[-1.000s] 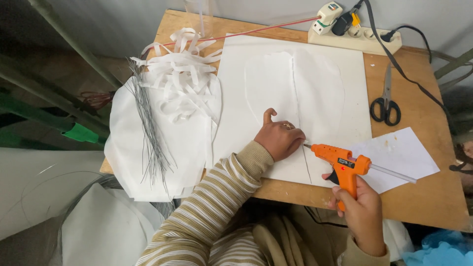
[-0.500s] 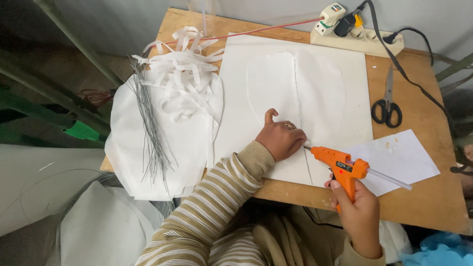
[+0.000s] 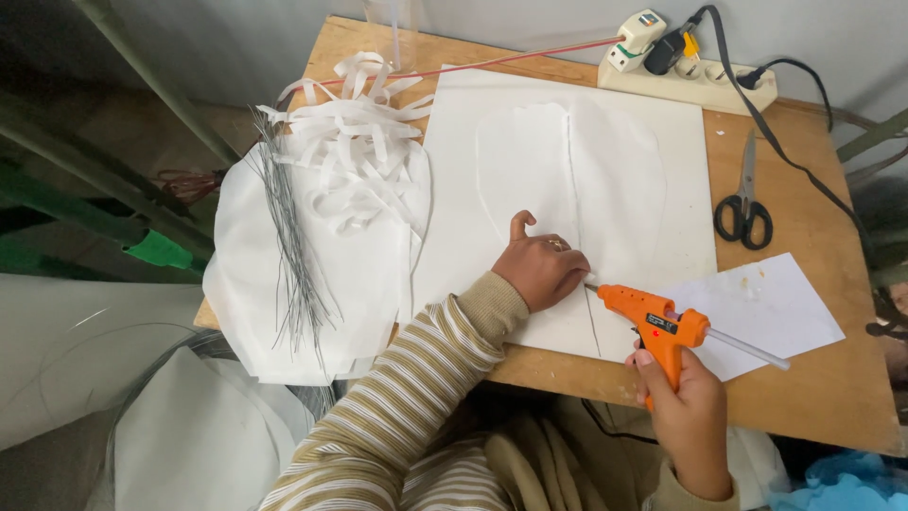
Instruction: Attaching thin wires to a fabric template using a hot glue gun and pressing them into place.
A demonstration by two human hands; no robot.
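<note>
My right hand (image 3: 689, 409) grips an orange hot glue gun (image 3: 654, 320) by its handle, its nozzle pointing left at the lower part of a thin wire line on a large white sheet (image 3: 567, 189). My left hand (image 3: 541, 268), in a striped sleeve, presses down on the sheet right beside the nozzle, fingers curled and thumb up. A white petal-shaped cut-out (image 3: 530, 170) lies on the sheet above my hands.
A pile of white paper strips (image 3: 355, 156) and a bundle of thin wires (image 3: 288, 246) lie on white sheets at the left. Black scissors (image 3: 744, 203) and a power strip (image 3: 695, 80) sit at the right and back. A small white paper (image 3: 766, 308) lies under the gun.
The glue gun and my right hand have shifted slightly left along the sheet's lower part. My left hand stays pressed in nearly the same spot.
</note>
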